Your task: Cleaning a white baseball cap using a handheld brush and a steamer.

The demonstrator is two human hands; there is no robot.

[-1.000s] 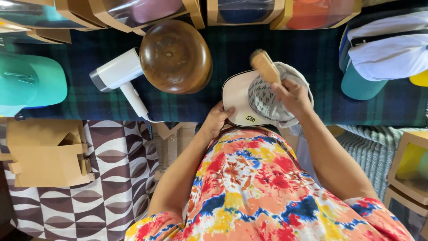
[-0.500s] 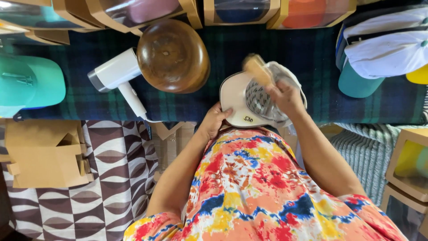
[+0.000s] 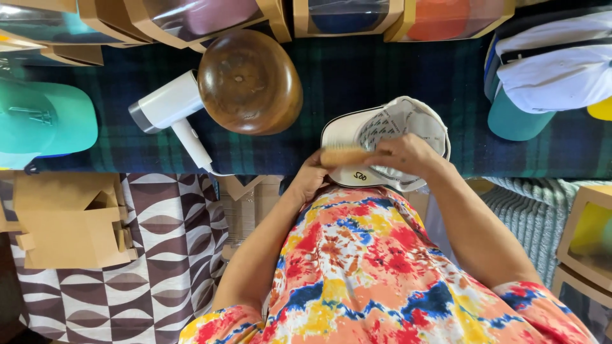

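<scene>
Hands meet over a white cap (image 3: pixel 357 130) at the near edge of a table covered in dark blue-green plaid cloth (image 3: pixel 357 70). The right hand (image 3: pixel 408 155) is closed around a wooden brush (image 3: pixel 347 156), holding it level across the cap's near side, the brush pointing toward the person's left. The left hand (image 3: pixel 310 181) grips the cap's near rim just beside the brush, fingers curled under the edge. The cap lies with its patterned inner lining (image 3: pixel 395 124) turned up, resting on the cloth and overhanging the edge toward the person's bright tie-dye shirt (image 3: pixel 370 267).

To the left of the cap stands a rounded dark wooden hat block (image 3: pixel 250 83), and touching its left side lies a white handheld steamer or dryer (image 3: pixel 169 111) with its handle angled toward the table edge. Farther left rests a teal cap (image 3: pixel 48 118). On the right sits a stack of caps, white on top (image 3: pixel 548 70) with a teal one (image 3: pixel 513 121) beneath. Along the far edge runs a row of cardboard display boxes with clear windows (image 3: pixel 344 16), each holding a coloured cap. Below the table on the left, flat cardboard pieces (image 3: pixel 70 220) lie on a brown-and-white patterned rug (image 3: pixel 159 267).
</scene>
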